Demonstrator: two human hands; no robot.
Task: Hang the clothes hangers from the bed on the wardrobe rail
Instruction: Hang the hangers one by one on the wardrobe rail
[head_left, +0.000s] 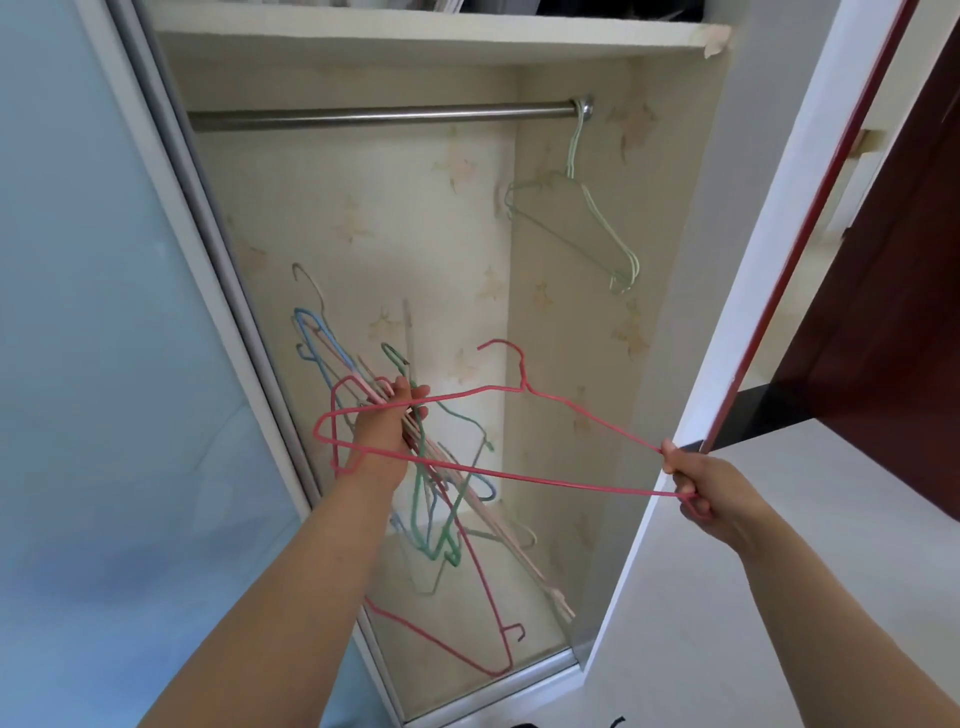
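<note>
My left hand (390, 422) grips a tangled bundle of wire hangers (447, 499), blue, green, pink and pale ones, held low inside the open wardrobe. One pink hanger (545, 399) stretches sideways from that bundle to my right hand (698, 491), which pinches its right corner; its hook points up. Its left end loops around my left wrist. The steel wardrobe rail (374, 115) runs across the top. Two or three pale green hangers (582, 218) hang at the rail's right end, against the side wall.
A shelf (415, 31) sits just above the rail. The frosted sliding door (104, 338) covers the left side. A white wardrobe side panel (727, 312) and a dark red door (893, 291) stand on the right. Most of the rail is bare.
</note>
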